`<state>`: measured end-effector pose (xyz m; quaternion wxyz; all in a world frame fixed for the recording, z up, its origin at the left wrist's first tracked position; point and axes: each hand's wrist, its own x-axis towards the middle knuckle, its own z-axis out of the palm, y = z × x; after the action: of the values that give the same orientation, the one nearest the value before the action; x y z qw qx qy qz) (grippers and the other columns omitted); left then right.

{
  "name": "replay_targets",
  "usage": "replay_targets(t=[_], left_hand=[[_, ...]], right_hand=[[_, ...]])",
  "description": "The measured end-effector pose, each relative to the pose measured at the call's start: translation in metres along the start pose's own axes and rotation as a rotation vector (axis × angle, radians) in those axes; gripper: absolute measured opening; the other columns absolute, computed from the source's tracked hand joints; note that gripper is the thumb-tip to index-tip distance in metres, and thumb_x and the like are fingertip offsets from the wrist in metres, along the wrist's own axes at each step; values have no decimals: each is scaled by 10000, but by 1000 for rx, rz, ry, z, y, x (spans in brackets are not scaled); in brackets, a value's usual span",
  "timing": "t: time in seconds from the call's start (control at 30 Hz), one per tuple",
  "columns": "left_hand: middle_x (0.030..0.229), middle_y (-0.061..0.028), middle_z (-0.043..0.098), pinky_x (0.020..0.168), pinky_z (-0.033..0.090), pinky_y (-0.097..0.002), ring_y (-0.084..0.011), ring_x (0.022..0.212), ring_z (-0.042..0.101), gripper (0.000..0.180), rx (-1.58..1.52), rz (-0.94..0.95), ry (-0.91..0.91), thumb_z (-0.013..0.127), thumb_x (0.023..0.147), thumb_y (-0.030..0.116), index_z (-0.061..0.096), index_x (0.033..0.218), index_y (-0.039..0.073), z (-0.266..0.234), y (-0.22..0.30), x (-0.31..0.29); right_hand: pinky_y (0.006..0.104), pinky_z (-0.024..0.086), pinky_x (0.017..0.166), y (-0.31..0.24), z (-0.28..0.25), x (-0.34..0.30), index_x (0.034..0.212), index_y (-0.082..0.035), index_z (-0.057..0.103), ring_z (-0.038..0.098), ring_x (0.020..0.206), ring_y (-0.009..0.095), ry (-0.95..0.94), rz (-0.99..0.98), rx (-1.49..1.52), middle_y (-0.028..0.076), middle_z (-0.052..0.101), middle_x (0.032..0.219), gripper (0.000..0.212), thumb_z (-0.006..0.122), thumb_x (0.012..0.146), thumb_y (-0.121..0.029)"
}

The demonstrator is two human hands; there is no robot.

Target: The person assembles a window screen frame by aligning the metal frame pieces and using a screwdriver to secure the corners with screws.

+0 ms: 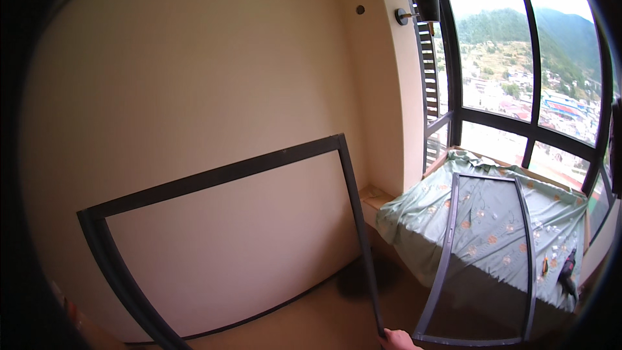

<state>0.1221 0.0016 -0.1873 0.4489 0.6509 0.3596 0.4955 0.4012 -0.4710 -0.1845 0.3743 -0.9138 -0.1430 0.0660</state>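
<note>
My right hand (398, 339) shows at the lower edge, its fingers closed on the right side bar of a large dark window frame (217, 176). That frame stands upright and tilted in front of the wall, and the wall shows through it. Its lower part runs out of the picture. My left hand is not in view. To the right of my hand, a second frame with dark mesh, a window screen (483, 285), leans on the cloth-covered window ledge. Its lower end reaches down near my right hand.
A pale green floral cloth (414, 223) covers the ledge below the large windows (495, 58). On it lie a dark power drill (568, 272) and a small orange tool (545, 264). A wall lamp (426, 5) juts from the pillar. A bare beige wall (194, 78) rises at left.
</note>
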Motion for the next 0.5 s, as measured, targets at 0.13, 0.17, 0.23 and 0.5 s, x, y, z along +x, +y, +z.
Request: replay_targets(t=[0.13, 0.17, 0.23, 0.5], left_hand=[[1297, -216, 558, 965, 443, -404, -303, 1117, 552, 545, 1, 19, -10, 596, 985, 352, 507, 1309, -77, 9, 1, -2], [1293, -214, 561, 964, 443, -403, -302, 1114, 553, 545, -19, 20, -11, 600, 983, 353, 510, 1306, -77, 11, 2, -2], [1289, -213, 564, 963, 444, -401, -300, 1111, 554, 545, -39, 24, -12, 603, 981, 355, 513, 1303, -76, 12, -4, -1], [1288, -191, 561, 959, 448, -395, -286, 1120, 548, 529, -96, -40, -5, 606, 981, 340, 515, 1307, -66, -6, 17, -14]], right_hand=[[516, 504, 758, 2, -3, -2, 1046, -19, 653, 642, 842, 445, -6, 39, -32, 252, 676, 859, 368, 590, 929, -362], [516, 504, 758, 4, -3, -1, 1046, -19, 653, 642, 842, 445, -3, 38, -35, 252, 676, 859, 368, 590, 929, -362], [512, 507, 768, 7, -2, -1, 1060, -23, 655, 644, 851, 442, -24, 40, -15, 249, 680, 870, 375, 593, 926, -368], [515, 507, 778, -6, -3, -4, 1076, -42, 658, 645, 862, 440, -17, -5, -38, 245, 683, 886, 335, 620, 909, -330]])
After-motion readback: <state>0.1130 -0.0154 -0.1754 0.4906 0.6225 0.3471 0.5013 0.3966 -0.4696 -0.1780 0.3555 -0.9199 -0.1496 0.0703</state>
